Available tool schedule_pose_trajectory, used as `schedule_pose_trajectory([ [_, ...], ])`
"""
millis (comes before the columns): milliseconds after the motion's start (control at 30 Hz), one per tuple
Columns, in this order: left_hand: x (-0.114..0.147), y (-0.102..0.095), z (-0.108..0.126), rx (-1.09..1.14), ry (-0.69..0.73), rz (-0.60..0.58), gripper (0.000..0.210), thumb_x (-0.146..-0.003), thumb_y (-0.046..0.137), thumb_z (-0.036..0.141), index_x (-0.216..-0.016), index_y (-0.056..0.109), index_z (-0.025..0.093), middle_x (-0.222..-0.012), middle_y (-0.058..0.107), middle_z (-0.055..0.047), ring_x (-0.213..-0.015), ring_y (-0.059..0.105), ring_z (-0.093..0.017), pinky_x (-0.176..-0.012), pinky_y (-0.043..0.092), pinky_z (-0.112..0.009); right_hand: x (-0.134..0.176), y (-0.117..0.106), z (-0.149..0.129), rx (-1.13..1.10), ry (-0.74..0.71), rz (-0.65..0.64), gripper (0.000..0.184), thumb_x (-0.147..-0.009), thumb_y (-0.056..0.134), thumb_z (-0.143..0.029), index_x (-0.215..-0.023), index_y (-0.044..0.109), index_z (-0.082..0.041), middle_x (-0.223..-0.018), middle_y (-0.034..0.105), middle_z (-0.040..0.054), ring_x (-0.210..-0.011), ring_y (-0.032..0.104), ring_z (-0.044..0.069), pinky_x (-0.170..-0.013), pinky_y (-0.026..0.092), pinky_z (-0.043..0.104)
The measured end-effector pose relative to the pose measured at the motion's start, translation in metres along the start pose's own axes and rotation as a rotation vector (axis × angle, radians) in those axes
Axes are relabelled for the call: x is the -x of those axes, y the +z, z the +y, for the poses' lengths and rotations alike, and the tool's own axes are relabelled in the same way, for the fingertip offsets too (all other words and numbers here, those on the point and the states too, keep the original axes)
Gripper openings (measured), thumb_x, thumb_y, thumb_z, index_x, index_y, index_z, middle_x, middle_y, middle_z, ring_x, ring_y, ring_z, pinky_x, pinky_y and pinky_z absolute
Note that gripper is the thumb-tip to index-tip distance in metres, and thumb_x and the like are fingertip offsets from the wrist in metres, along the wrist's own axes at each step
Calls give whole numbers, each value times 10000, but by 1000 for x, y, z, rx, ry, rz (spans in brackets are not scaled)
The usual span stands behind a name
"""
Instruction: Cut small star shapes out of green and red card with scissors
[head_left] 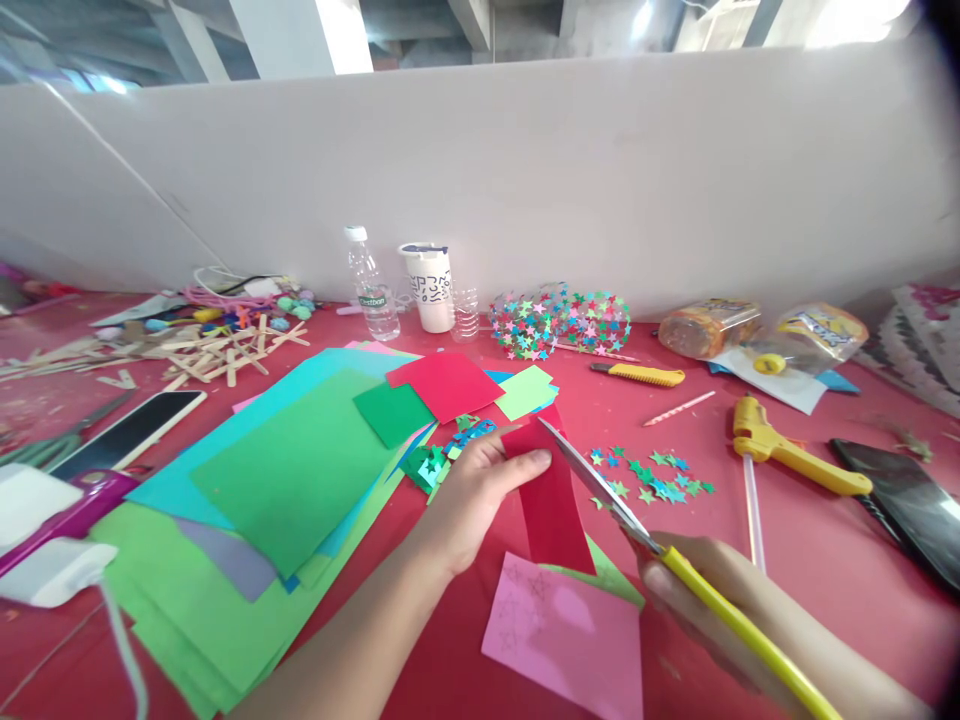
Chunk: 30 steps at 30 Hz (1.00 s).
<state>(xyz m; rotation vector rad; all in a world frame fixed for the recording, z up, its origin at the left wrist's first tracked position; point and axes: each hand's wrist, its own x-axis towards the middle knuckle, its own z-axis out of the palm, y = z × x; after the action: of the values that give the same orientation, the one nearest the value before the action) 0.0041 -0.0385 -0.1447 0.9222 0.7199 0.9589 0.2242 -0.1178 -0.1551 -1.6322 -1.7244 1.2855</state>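
My left hand [480, 485] pinches a strip of red paper [551, 515] near its upper end, thumb on top. In my right hand [712, 590] is a pair of scissors [611, 495] with yellow handles. Their blades point up and left, and the tip lies at the red paper's upper right edge beside my left thumb. Whether the blades are parted is hard to make out. Below the strip lies a pink sheet [574, 640] with stars drawn on it, over part of a light green piece. Small cut paper stars [660, 480] are scattered right of the blades.
Left are stacked coloured sheets [300, 450], a phone [131, 430] and wooden sticks [225, 350]. A water bottle [371, 290], a cup [429, 290] and star-covered clear plastic [559, 320] stand behind. Right are a yellow cutter [641, 375], a glue gun [795, 450] and a dark device [907, 510].
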Motion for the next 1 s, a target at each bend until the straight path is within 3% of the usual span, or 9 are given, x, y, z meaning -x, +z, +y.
schedule_pose_trajectory([
  [267, 1, 1, 4, 63, -58, 34, 152, -780, 765, 256, -896, 723, 167, -781, 751, -34, -739, 704, -184, -724, 524, -291, -1, -1, -4, -19, 25, -13, 666, -793, 410, -889, -633, 414, -243, -508, 369, -77, -409, 312, 89, -361, 195, 220],
  [433, 1, 3, 8, 235, -172, -162, 196, -731, 750, 181, -921, 705, 161, -810, 771, -77, -721, 740, -231, -695, 561, -325, 2, -4, -15, -91, 77, 46, 694, -707, 412, -950, -651, 382, -259, -574, 452, -39, -465, 406, 126, -336, 301, 213],
  [533, 0, -3, 9, 325, -128, -70, 196, -735, 727, 121, -920, 705, 182, -812, 775, -33, -734, 735, -175, -698, 561, -256, 5, -5, -15, -113, 43, 115, 710, -680, 369, -977, -653, 376, -268, -600, 498, -8, -524, 505, 174, -351, 353, 228],
  [600, 0, -7, 11, 364, -86, -21, 171, -764, 712, 163, -933, 702, 186, -822, 772, -14, -731, 724, -143, -672, 554, -219, 4, -5, -10, -144, 45, 161, 676, -720, 386, -942, -644, 393, -270, -546, 471, -22, -471, 481, 166, -355, 342, 240],
  [700, 2, -7, 11, 337, -71, -182, 290, -788, 708, 335, -1030, 690, 177, -898, 771, -54, -777, 730, -189, -650, 566, -265, 1, -2, -4, -208, 111, 163, 617, -776, 411, -872, -641, 454, -272, -470, 393, -56, -368, 378, 137, -341, 302, 253],
  [800, 4, 1, 8, 254, -90, -310, 380, -789, 714, 398, -1090, 676, 169, -991, 764, -118, -944, 731, -285, -794, 569, -371, 0, 2, -6, -208, 99, 179, 597, -798, 438, -843, -632, 438, -270, -486, 377, -65, -382, 368, 129, -346, 287, 243],
  [867, 4, 7, 5, 224, -91, -268, 327, -823, 691, 364, -1085, 677, 168, -979, 767, -127, -956, 734, -301, -829, 558, -395, 0, 4, -10, -151, 36, 157, 591, -819, 465, -819, -627, 403, -263, -513, 367, -71, -407, 358, 116, -362, 276, 234],
  [1000, 1, 9, 4, 144, -5, -52, 168, -884, 646, 261, -1023, 677, 172, -837, 777, -80, -757, 749, -225, -732, 567, -329, -3, 7, -8, 5, -11, 31, 623, -823, 408, -852, -630, 335, -264, -529, 269, -99, -393, 282, 89, -369, 178, 238],
])
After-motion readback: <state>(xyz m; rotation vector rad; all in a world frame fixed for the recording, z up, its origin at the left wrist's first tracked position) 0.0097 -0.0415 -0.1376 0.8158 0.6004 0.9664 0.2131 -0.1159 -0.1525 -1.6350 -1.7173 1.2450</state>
